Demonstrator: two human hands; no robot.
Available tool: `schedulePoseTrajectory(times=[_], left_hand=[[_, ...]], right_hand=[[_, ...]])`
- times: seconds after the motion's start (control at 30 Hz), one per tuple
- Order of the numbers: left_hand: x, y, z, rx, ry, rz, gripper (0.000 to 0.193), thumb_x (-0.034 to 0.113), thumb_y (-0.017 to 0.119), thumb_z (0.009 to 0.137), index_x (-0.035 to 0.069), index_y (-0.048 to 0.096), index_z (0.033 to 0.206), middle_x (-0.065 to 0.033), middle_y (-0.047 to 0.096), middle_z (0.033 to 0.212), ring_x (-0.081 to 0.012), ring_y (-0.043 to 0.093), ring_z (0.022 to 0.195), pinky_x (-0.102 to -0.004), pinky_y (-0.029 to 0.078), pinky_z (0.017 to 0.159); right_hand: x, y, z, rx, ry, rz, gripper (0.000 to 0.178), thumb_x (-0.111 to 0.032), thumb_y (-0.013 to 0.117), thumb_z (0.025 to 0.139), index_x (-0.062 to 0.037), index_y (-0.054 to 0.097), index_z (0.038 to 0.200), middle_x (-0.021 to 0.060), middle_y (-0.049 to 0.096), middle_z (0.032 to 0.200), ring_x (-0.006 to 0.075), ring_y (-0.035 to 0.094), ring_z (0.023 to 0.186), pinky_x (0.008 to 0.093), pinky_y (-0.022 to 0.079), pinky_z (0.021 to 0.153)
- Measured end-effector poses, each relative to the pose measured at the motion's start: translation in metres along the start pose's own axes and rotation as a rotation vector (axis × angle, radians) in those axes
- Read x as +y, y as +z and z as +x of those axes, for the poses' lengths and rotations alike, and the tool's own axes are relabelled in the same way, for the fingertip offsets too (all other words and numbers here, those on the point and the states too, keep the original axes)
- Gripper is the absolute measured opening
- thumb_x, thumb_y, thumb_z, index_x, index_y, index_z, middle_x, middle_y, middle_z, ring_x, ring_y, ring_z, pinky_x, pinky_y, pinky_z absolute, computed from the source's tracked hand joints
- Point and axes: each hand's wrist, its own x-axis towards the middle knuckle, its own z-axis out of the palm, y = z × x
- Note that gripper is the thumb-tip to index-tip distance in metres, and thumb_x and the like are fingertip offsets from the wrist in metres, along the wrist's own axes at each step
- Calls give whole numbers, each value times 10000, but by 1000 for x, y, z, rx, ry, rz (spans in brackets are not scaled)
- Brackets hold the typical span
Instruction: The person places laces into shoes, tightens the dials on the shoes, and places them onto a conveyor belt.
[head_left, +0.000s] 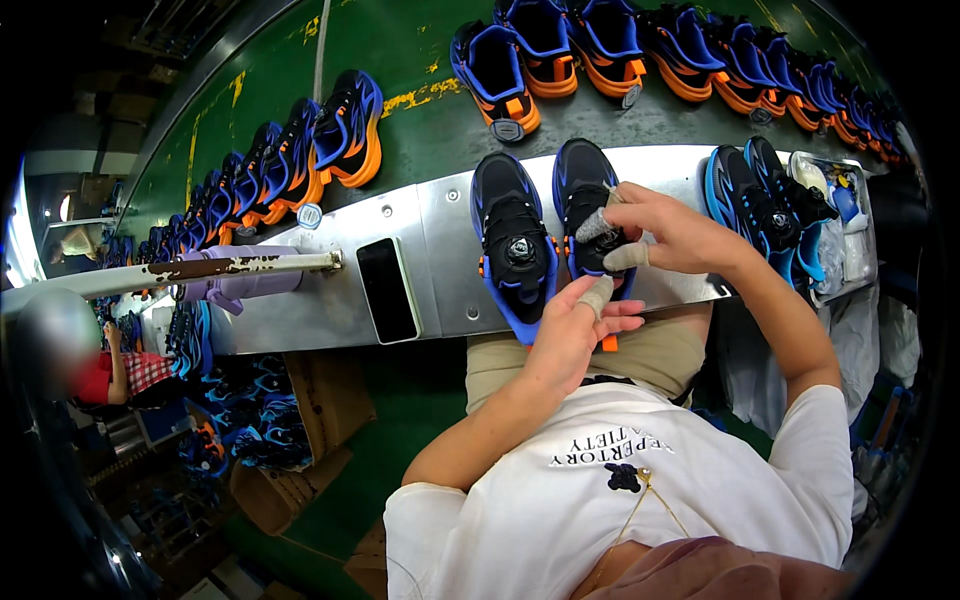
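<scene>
Steel bench (pixel 448 215): I see the handled black-blue shoe (pixel 583 187) on it, beside its mate (pixel 517 235)
Green surface (pixel 415 145): beyond, with shoe rows (pixel 350 130)
Floor (pixel 395 420): green, cardboard box (pixel 325 400) leftward
Right hand (pixel 672 230): fingers bent over the shoe; pinch unclear to me
Left hand (pixel 568 335): near its heel; I can't tell the grip

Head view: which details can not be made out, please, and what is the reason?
All in the head view:
1) Middle and heel of the handled shoe: partly covered by the right hand and left hand.
2) Part of the lilac bottle: behind the chipped metal bar.
3) Farthest shoes in the right-hand row: too small and crowded to count.
</scene>
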Motion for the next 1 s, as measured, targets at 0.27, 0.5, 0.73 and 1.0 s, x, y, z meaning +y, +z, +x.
schedulePoseTrajectory(times=[0.27,0.5,0.73,1.0], left_hand=[[1,-4,5,8,-65,-61,389,256,475,1007,-57,494,1237,-162,568,1206,-278,646,975,-353,560,793],[-14,-6,13,-18,42,-80,302,146,431,1013,-54,487,1231,-137,594,1119,-283,653,1013,-326,578,758],[-25,-2,13,25,23,-111,279,140,449,1004,-45,500,1206,-135,593,1113,-280,649,1008,-322,577,754],[-25,-2,13,3,27,-139,254,126,446,998,-41,509,1179,-150,587,1127,-280,644,1005,-325,569,774]], right_hand=[[0,2,-2,-7,26,-78,342,-216,753,765,-21,588,992,119,497,898,266,535,805,359,447,689],[8,15,-7,74,-34,-165,347,-175,747,750,-28,611,1033,138,529,882,308,560,804,380,453,679],[12,16,-6,72,-116,-67,342,-211,756,741,-20,609,984,146,557,855,345,582,769,412,463,651],[17,15,-10,102,-168,-40,316,-270,741,765,-45,615,946,131,533,824,339,578,721,421,469,626]])
